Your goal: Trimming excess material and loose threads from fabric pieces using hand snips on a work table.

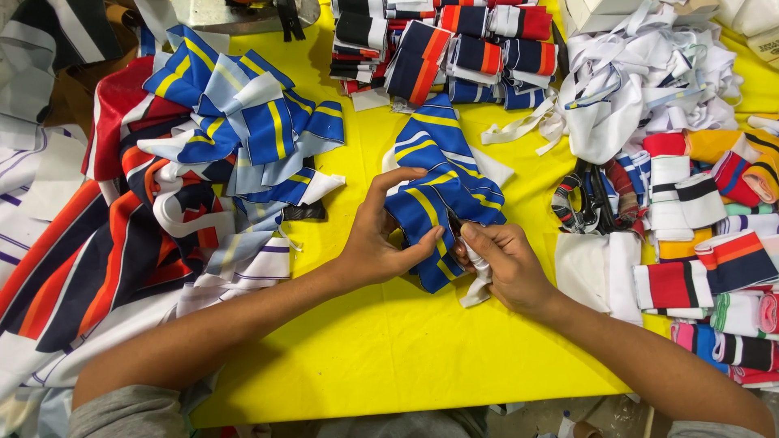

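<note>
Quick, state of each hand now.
Left hand: closed on the blue striped cloth.
Right hand: closed on the same cloth and a white strip.

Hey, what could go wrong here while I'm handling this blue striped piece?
The left hand and right hand grip the blue striped piece amid crowded piles, so it may get mixed with the similar blue pile. The scissors lie close to the right hand; a blind reach might nick a finger.
</note>
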